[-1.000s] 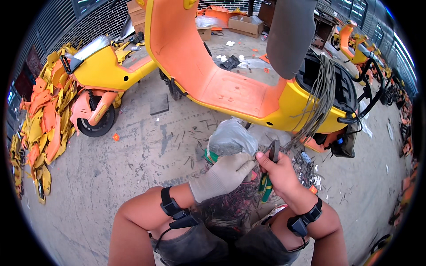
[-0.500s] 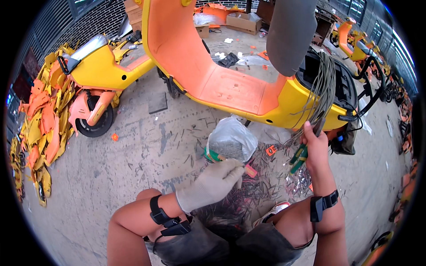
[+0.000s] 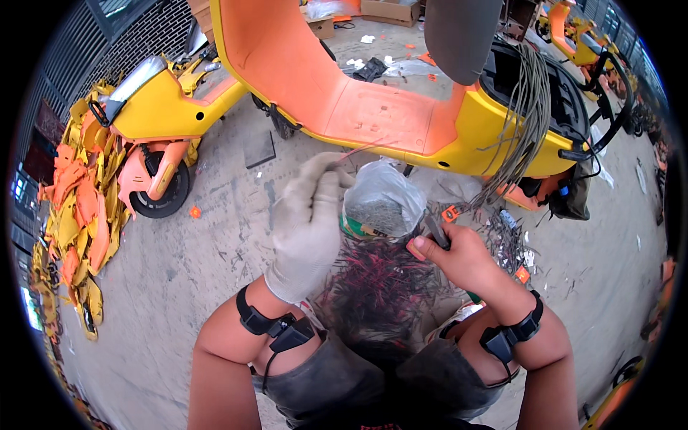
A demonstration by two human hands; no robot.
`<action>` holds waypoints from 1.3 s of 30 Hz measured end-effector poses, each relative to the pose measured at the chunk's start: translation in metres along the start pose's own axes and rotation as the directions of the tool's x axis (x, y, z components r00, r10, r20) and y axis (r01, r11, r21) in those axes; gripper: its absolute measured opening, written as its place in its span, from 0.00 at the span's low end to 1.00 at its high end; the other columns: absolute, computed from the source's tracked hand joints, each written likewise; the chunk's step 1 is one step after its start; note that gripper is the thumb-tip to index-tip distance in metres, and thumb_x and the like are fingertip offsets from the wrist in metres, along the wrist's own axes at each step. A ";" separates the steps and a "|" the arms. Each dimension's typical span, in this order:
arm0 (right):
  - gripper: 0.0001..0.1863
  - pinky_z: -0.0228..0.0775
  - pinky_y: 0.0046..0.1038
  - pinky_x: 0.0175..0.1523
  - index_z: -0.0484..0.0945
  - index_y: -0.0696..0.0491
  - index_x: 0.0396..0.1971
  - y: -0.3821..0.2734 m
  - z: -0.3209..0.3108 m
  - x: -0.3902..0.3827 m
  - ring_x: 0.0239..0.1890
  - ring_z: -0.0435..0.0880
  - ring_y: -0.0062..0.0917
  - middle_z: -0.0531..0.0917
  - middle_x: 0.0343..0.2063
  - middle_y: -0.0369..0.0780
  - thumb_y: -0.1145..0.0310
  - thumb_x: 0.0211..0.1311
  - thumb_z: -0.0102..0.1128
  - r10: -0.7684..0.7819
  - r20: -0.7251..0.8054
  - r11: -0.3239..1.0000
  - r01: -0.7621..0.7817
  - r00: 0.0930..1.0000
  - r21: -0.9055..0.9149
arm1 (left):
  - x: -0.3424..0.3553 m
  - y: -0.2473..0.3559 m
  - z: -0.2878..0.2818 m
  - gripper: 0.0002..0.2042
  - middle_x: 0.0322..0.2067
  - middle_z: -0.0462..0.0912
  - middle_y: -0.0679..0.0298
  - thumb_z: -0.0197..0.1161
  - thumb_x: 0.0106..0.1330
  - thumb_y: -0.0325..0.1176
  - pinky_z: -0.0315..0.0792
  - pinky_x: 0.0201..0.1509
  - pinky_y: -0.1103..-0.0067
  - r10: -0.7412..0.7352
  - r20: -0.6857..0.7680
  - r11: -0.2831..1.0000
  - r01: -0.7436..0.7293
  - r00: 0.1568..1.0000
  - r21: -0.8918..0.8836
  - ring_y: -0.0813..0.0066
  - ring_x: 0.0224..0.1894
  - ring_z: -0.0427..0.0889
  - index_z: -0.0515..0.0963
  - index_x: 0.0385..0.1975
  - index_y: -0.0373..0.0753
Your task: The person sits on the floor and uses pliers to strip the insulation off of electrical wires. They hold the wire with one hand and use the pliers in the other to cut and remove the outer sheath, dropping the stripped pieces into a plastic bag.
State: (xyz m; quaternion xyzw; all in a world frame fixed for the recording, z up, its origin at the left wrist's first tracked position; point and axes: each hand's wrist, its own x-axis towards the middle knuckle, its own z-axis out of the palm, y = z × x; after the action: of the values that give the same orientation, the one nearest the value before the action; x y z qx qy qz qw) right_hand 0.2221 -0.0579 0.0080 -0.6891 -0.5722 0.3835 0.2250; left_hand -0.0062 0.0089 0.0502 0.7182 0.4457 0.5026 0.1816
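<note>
My left hand (image 3: 307, 218), in a pale grey glove, is raised left of the plastic bag (image 3: 387, 190), its fingers curled at a thin reddish strand (image 3: 373, 145) that is blurred by motion. My right hand (image 3: 459, 259) grips dark-jawed pliers (image 3: 436, 231) with green handles, mostly hidden, at the bag's lower right. The bag holds grey bits and sits in a green-sided container (image 3: 352, 228). Below it lies a heap of black and red wire pieces (image 3: 373, 276) between my legs. Long grey wires (image 3: 525, 107) are draped over the scooter body beyond my hands.
A yellow and pink scooter body (image 3: 373, 118) spans the view ahead, with another scooter (image 3: 179, 107) at left beside a pile of panels (image 3: 79, 215). A dark flat plate (image 3: 259, 149) lies on the floor. Cardboard boxes (image 3: 387, 13) and more scooters (image 3: 570, 43) stand behind.
My left hand has risen up and left, where the reddish strand now shows. My right hand moved out to the grey wires, then came back down beside the bag with the pliers.
</note>
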 end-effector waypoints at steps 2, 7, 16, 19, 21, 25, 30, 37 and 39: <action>0.30 0.75 0.40 0.39 0.78 0.64 0.34 0.001 0.002 0.002 0.30 0.84 0.41 0.82 0.24 0.51 0.45 0.62 0.68 0.012 0.009 1.000 -0.013 1.000 0.028 | -0.003 -0.005 -0.010 0.11 0.33 0.80 0.63 0.48 0.76 0.26 0.71 0.40 0.82 0.182 -0.084 0.983 -0.181 0.980 0.016 0.79 0.33 0.77 0.75 0.51 0.32; 0.28 0.75 0.36 0.47 0.75 0.62 0.46 0.006 0.009 -0.002 0.39 0.84 0.38 0.84 0.35 0.50 0.54 0.60 0.72 -0.105 -0.014 0.989 0.106 0.994 0.107 | 0.002 -0.015 -0.019 0.13 0.41 0.77 0.54 0.41 0.75 0.20 0.72 0.44 0.78 0.533 -0.228 0.845 -0.525 0.815 0.098 0.74 0.35 0.77 0.71 0.53 0.29; 0.17 0.75 0.29 0.52 0.72 0.60 0.53 0.015 0.015 -0.001 0.43 0.83 0.28 0.81 0.38 0.42 0.75 0.66 0.61 -0.192 0.146 0.922 0.127 0.970 0.366 | -0.012 -0.019 0.021 0.12 0.33 0.82 0.65 0.49 0.78 0.32 0.76 0.37 0.81 -0.408 0.504 0.774 0.581 0.761 -0.251 0.80 0.31 0.80 0.73 0.51 0.30; 0.15 0.75 0.27 0.50 0.71 0.60 0.54 0.016 0.021 0.002 0.42 0.81 0.24 0.80 0.39 0.39 0.79 0.68 0.56 -0.158 0.145 0.759 0.026 0.977 0.650 | -0.018 -0.020 0.027 0.13 0.33 0.82 0.63 0.49 0.78 0.32 0.77 0.39 0.81 -0.339 0.667 0.713 0.644 0.664 -0.278 0.80 0.32 0.80 0.72 0.51 0.29; 0.16 0.74 0.26 0.45 0.69 0.60 0.56 0.012 0.020 0.002 0.40 0.79 0.21 0.78 0.37 0.37 0.80 0.70 0.54 -0.183 0.102 0.739 0.068 0.978 0.670 | -0.023 -0.022 0.032 0.13 0.35 0.82 0.61 0.49 0.78 0.33 0.77 0.41 0.80 -0.324 0.720 0.652 0.696 0.614 -0.301 0.78 0.33 0.81 0.71 0.52 0.29; 0.14 0.73 0.23 0.41 0.73 0.60 0.53 0.004 0.017 0.004 0.35 0.78 0.17 0.79 0.35 0.35 0.74 0.71 0.59 -0.166 0.011 0.698 0.110 0.986 0.707 | -0.029 -0.016 0.033 0.13 0.36 0.83 0.60 0.49 0.78 0.33 0.78 0.43 0.79 -0.273 0.760 0.631 0.706 0.590 -0.321 0.76 0.35 0.82 0.71 0.52 0.29; 0.10 0.69 0.19 0.34 0.78 0.57 0.44 -0.008 0.014 0.004 0.29 0.73 0.12 0.79 0.29 0.31 0.66 0.71 0.63 -0.165 -0.143 0.702 0.218 0.976 0.678 | -0.026 -0.005 0.028 0.12 0.37 0.84 0.57 0.50 0.78 0.33 0.79 0.43 0.77 -0.216 0.836 0.619 0.733 0.504 -0.282 0.74 0.35 0.84 0.72 0.50 0.29; 0.09 0.72 0.21 0.36 0.78 0.58 0.38 -0.007 0.018 0.007 0.30 0.75 0.13 0.79 0.29 0.31 0.67 0.72 0.62 -0.203 -0.169 0.648 0.262 0.964 0.715 | -0.028 -0.012 0.032 0.12 0.38 0.84 0.56 0.48 0.79 0.33 0.80 0.43 0.75 -0.150 0.900 0.555 0.788 0.410 -0.266 0.71 0.35 0.84 0.72 0.50 0.30; 0.09 0.75 0.22 0.38 0.78 0.58 0.38 -0.010 0.018 0.005 0.30 0.75 0.14 0.79 0.29 0.32 0.67 0.72 0.61 -0.211 -0.168 0.612 0.265 0.963 0.745 | -0.030 -0.015 0.032 0.12 0.38 0.83 0.57 0.48 0.79 0.33 0.80 0.43 0.75 -0.131 0.906 0.520 0.806 0.402 -0.282 0.71 0.36 0.84 0.72 0.49 0.30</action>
State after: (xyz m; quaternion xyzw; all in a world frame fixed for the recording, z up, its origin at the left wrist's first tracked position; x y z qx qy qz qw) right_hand 0.2020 -0.0524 0.0033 -0.4603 -0.4366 0.5326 0.5602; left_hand 0.0120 -0.0014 0.0088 0.5541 0.2876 0.1649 0.7636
